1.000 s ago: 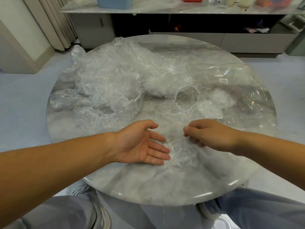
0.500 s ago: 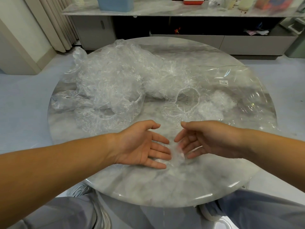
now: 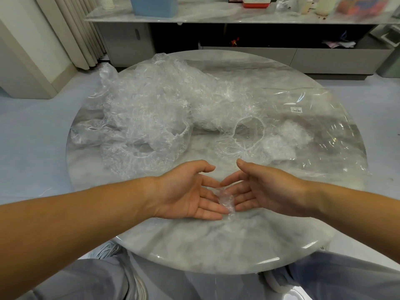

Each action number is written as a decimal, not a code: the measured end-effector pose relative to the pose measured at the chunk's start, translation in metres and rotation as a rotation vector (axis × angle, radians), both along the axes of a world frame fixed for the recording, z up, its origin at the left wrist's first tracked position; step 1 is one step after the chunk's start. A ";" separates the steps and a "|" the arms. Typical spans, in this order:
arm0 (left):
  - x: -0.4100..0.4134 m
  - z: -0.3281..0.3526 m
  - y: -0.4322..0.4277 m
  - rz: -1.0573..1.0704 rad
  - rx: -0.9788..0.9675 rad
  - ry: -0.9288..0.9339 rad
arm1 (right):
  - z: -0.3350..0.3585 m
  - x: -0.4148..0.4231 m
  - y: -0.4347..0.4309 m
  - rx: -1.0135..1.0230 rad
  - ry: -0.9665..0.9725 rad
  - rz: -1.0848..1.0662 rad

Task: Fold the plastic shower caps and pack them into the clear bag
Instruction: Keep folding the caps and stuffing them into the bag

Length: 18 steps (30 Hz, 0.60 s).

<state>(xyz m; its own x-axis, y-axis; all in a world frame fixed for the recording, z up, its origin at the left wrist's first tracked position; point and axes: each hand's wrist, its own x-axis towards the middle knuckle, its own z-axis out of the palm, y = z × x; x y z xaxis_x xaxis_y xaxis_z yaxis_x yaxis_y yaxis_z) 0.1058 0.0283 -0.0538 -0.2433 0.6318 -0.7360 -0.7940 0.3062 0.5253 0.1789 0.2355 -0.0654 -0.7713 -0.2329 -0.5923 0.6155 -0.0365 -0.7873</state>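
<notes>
Head: L hand (image 3: 187,191), R hand (image 3: 265,187) flat, cap (image 3: 226,200) btwn.

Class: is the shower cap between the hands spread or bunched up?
Bunched up: the shower cap is a small wad between left hand and right hand.

Bright even light, plastic glare, wide-angle edge distortion.

Round grey marble table (image 3: 194,241) up front catching glossy highlights, pale blue-grey floor (image 3: 32,131) all around, pleated beige curtains (image 3: 71,29) hanging far left, long low grey sideboard (image 3: 337,59) behind, blue tub (image 3: 154,5) and bottles (image 3: 322,5) on its marble top.
</notes>
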 end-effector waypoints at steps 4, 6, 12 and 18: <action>0.008 -0.001 -0.001 0.128 0.025 0.092 | 0.003 0.001 0.001 0.007 0.025 0.024; 0.015 -0.004 -0.002 0.200 0.045 0.121 | 0.002 0.002 -0.001 0.030 0.050 0.037; 0.020 0.002 -0.006 0.219 0.058 0.266 | 0.002 0.004 -0.005 0.149 0.091 0.074; 0.013 0.021 -0.025 0.012 -0.029 0.469 | 0.006 0.004 -0.008 0.184 0.071 0.117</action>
